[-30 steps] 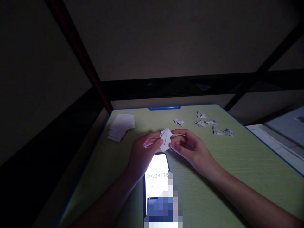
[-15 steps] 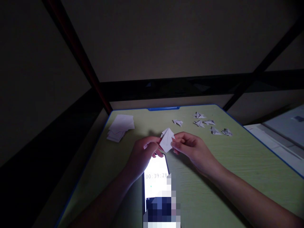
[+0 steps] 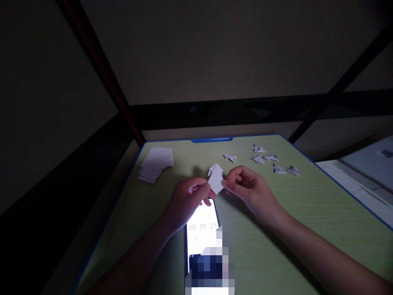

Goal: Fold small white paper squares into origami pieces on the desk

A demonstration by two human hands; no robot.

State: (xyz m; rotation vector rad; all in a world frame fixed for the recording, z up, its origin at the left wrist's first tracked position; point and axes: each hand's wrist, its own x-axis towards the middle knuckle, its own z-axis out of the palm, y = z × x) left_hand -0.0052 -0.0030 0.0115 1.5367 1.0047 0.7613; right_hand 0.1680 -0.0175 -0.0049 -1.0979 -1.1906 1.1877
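A small piece of folded white paper [image 3: 216,180] is held up above the table, pointed at its top and bottom, with creases showing on its face. My left hand [image 3: 190,197] pinches its left edge between thumb and fingers. At its right edge, the thumb and forefinger of my right hand [image 3: 248,186] close on the paper. Just below the hands lies a lit phone [image 3: 202,237] showing a timer; its lower part is blurred out.
A stack of white paper sheets [image 3: 158,159] rests at the table's back left. Several small folded paper figures [image 3: 258,159] are scattered at the back right. The pale green table [image 3: 291,205] has a blue rim. White surfaces [image 3: 368,164] stand beyond its right side.
My left thumb has come onto the front of the paper. The right fingers have shifted slightly at its right edge. The timer has gone from 39:28 to 39:29.
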